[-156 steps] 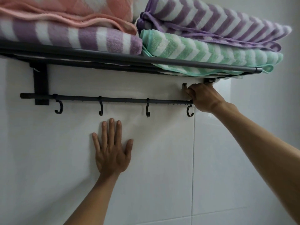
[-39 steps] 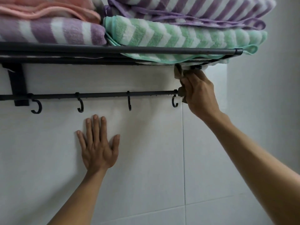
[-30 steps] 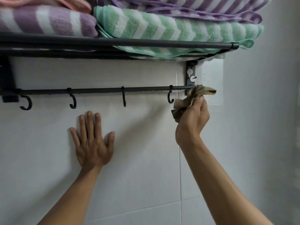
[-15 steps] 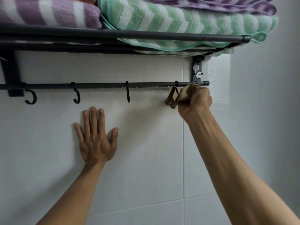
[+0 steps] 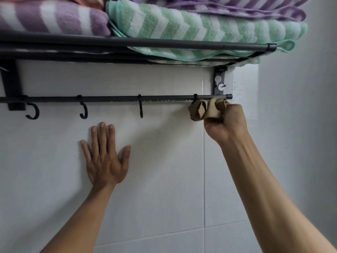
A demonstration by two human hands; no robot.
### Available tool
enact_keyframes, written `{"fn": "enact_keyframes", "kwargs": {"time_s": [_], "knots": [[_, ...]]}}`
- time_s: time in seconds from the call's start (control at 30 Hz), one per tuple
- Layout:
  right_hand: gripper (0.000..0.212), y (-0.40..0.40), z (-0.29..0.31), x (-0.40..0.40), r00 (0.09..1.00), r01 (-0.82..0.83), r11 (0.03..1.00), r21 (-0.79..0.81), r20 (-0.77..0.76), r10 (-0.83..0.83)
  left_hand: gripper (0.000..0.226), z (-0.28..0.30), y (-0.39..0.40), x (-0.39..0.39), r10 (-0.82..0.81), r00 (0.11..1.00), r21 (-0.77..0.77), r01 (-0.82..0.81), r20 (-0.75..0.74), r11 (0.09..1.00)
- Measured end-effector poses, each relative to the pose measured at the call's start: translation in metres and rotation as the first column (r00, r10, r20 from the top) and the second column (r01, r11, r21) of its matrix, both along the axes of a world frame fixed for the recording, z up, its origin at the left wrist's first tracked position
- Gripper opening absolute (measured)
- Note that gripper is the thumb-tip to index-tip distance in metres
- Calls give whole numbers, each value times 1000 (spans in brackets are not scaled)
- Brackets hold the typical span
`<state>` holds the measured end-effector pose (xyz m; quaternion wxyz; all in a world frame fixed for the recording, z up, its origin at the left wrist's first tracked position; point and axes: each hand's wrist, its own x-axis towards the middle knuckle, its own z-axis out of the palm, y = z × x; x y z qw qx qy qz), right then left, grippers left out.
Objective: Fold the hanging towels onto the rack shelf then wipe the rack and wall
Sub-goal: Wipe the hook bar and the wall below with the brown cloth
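While the folded towels point(image 5: 200, 24) already lay stacked on the rack shelf point(image 5: 164, 45), the wiping step was in hand. The right hand point(image 5: 227, 121) was curled tightly round a bunched tan cloth point(image 5: 206, 110) and pressed it up against the underside of the lower hook bar point(image 5: 109, 98), near its right end, just beside the wall bracket point(image 5: 219, 83). The left hand point(image 5: 105, 161) lay flat on the white tiled wall point(image 5: 164, 179) with straight, spread fingers, holding nothing (it seemed only to steady the body). The cloth covered the rightmost hook, so I could not see that hook well. I judged that the bar's long left part was not yet wiped: the next move called for sliding the cloth leftward along the bar, working round each hook point(image 5: 83, 112), and afterwards over the wall.
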<state>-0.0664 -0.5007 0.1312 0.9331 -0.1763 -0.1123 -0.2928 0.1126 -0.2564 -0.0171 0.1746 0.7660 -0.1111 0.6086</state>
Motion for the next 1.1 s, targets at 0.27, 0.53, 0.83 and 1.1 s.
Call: {"fn": "enact_keyframes", "kwargs": {"time_s": [0.27,0.53,0.83,1.1], "knots": [[33,-5,9,-1,1000,-6,1000,-6,2,6,78,0,-2,-2,-11,1000,-4,11,-16,1000],[29,2,-16,-3,996,67,989,-134,-48,-74,79,-1,-2,-2,-15,1000,2,15,-20,1000],[28,19,-2,-19,999,32,997,-77,37,-30,78,-1,0,-2,-13,1000,-6,13,-6,1000],[33,31,13,-17,996,91,996,16,2,-91,77,-1,-3,-1,-14,1000,6,14,16,1000]]}}
